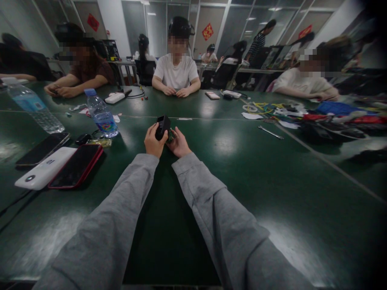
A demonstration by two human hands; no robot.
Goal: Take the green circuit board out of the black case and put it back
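My left hand (154,141) is wrapped round a small black box-shaped part (162,126), held just above the dark green table (236,177). My right hand (179,144) is closed beside it, its fingers pinching a small green piece (170,135) against the side of the black part. Both arms wear grey sleeves and stretch out over the table's middle. What the green piece is cannot be made out.
On the left lie a water bottle (101,114), a second bottle (34,108), a red-cased phone (77,165), a white power bank (45,168) and a black phone (42,149). A wrench (270,132) and a heap of cables (317,117) lie right. Several people sit across the table.
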